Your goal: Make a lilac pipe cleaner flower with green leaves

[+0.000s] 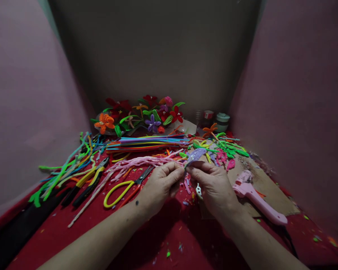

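Observation:
My left hand (166,180) and my right hand (214,185) meet above the red cloth, fingers pinched together at the lower end of a purple pipe-cleaner petal (196,154). The petal stands up between the fingertips, fuzzy and flattened. Both hands are closed on its base, where the exact grip is partly hidden by the thumbs. Beside my left wrist lie yellow-handled scissors (119,194) with dark blades. Behind the hands stretches a bundle of pink pipe cleaners (135,162). A pink hair-straightener-like tool (260,198) rests to the right of my right hand.
Yellow-and-black pliers (88,182) lie at left near loose green and blue pipe cleaners (58,176). Finished pipe-cleaner flowers (152,123) stand along the back. Cardboard (273,187) sits under the pink tool. Scraps dot the red cloth (157,240). A lidded jar (222,122) stands behind.

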{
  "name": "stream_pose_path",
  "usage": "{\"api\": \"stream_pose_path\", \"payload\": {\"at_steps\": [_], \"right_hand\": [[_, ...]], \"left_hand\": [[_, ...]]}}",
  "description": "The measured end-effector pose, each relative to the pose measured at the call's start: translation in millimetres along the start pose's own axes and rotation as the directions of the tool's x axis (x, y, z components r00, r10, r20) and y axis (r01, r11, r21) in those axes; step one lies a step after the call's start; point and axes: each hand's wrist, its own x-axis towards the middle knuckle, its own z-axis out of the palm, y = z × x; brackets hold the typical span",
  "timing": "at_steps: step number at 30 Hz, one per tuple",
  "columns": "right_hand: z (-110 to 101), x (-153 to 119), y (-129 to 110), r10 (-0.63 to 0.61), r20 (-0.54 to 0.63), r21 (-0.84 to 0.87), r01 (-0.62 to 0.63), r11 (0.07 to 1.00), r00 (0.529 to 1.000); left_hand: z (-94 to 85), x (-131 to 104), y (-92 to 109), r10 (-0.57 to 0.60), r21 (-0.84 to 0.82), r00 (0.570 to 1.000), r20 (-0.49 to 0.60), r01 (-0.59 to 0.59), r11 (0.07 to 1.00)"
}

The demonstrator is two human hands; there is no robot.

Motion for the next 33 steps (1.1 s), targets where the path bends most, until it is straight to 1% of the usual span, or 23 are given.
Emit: {"api": "stream_pose_path", "payload": {"at_steps": [3,6,10,12,14,16,18,24,27,30,33], "right_hand": [[0.7,0.0,-4.1,-0.018,0.029,0.029,0.018,0.999,0.999],[0.5,-0.2,-7.0,-0.02,0.039,0.021,0.02,1.0,0.999],[-1.2,-0.4,-8.2,0.024,0.071,0.034,-0.026,0.999,0.997],[-1.9,-0.3,-8.4,0.053,0.101,0.06,-0.059,0.996,0.994],[-2.7,0.1,-8.4,0.073,0.146,0.081,-0.086,0.993,0.987],[-3.5,0.5,-8.2,0.066,0.183,0.081,-0.082,0.993,0.981],[-4.4,0.8,-7.8,0.043,0.195,0.064,-0.056,0.996,0.98],[-6.1,1.4,-7.3,-0.017,0.193,0.022,0.013,1.0,0.981],[-5.4,0.7,-7.2,-0.025,0.183,0.031,0.02,0.999,0.983],[-3.4,-1.4,-6.1,-0.048,0.164,0.014,0.046,0.999,0.985],[-3.2,-2.2,-6.3,-0.073,0.167,-0.014,0.076,0.997,0.983]], "left_hand": [[-1.1,-0.9,-0.7,-0.051,-0.071,0.999,-0.004,0.051,0.996],[-3.4,-1.1,-0.9,-0.082,-0.164,0.996,0.022,0.085,0.983],[-6.6,0.0,-0.2,-0.115,-0.249,0.987,0.111,0.139,0.959],[-7.2,0.5,0.5,-0.124,-0.258,0.979,0.161,0.163,0.952],[-6.9,0.7,1.3,-0.118,-0.255,0.975,0.187,0.165,0.953],[-6.1,0.7,1.9,-0.109,-0.252,0.976,0.187,0.155,0.955],[-5.4,0.6,2.0,-0.101,-0.248,0.98,0.173,0.143,0.958],[-5.0,0.3,-0.9,-0.086,-0.247,0.986,0.143,0.12,0.962],[-4.4,0.0,-2.2,-0.083,-0.246,0.988,0.127,0.113,0.963],[-3.5,-0.5,-2.1,-0.085,-0.242,0.989,0.118,0.111,0.964],[-3.9,-0.1,-0.5,-0.062,-0.236,0.992,0.11,0.087,0.968]]}}
